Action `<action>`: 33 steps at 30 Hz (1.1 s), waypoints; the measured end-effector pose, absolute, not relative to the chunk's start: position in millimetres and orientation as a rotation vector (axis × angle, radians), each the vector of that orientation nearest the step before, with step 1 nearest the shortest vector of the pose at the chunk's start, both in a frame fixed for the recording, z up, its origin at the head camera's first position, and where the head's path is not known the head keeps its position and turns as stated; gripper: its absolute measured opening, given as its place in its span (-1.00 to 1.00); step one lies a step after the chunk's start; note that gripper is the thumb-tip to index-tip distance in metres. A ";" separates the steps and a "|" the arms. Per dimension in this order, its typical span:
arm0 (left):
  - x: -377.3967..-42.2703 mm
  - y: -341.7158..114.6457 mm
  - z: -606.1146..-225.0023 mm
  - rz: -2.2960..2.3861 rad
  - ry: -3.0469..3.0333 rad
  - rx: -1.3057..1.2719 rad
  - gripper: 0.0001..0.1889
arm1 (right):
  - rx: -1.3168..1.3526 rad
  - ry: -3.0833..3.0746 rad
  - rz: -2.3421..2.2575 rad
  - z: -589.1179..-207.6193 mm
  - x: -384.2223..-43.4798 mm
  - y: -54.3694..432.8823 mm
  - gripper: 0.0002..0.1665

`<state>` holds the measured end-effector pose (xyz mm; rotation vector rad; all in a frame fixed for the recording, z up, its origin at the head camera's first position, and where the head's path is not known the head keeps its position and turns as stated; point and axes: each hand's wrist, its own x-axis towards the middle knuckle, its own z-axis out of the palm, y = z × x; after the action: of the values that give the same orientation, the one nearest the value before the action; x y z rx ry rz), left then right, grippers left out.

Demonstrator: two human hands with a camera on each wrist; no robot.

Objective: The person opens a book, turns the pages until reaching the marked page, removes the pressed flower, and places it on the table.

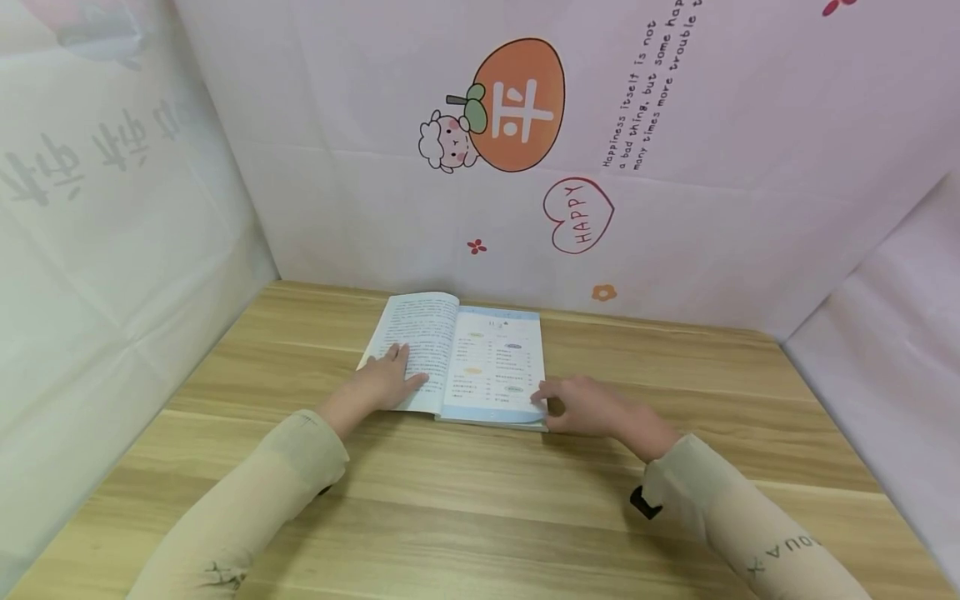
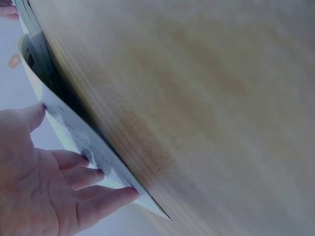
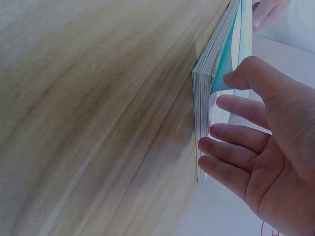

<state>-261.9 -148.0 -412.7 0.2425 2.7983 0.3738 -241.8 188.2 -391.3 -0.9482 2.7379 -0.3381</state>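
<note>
A book (image 1: 491, 367) lies spread on the wooden table, with a text page on the left and a blue-bordered contents page on the right. My left hand (image 1: 382, 379) rests on the left page, fingers spread; in the left wrist view the same hand (image 2: 64, 182) touches that thin page side (image 2: 83, 132). At the lower right corner, my right hand (image 1: 588, 406) touches the contents page. In the right wrist view, thumb and index finger of this hand (image 3: 266, 132) stand apart at the slightly raised page corner (image 3: 224, 73), the other fingers along the page block's edge.
The wooden table (image 1: 480, 508) extends around the book. Behind it hangs a pale printed cloth (image 1: 360, 192) with an orange fruit, a sheep and a heart. White cloth walls (image 1: 127, 250) close off both sides.
</note>
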 end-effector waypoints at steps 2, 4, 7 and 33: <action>-261.8 -148.0 -412.1 0.378 2.798 0.242 -0.18 | -0.957 2.742 -0.341 -391.9 -241.7 189.0 -0.57; -261.6 -147.8 -411.5 0.382 2.796 0.242 -0.18 | -0.966 2.741 -0.354 -393.2 -242.1 189.8 -0.57; -261.0 -147.6 -410.8 0.382 2.792 0.247 -0.18 | -0.969 2.744 -0.370 -395.5 -242.3 191.2 -0.57; -268.9 -160.7 -405.5 0.199 2.914 0.684 -0.32 | -0.737 2.831 -0.649 -398.7 -239.7 187.2 -0.40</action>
<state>-268.9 -160.7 -405.5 0.6838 2.9139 0.1992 -239.7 187.2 -398.7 -0.7368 2.8310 -0.6491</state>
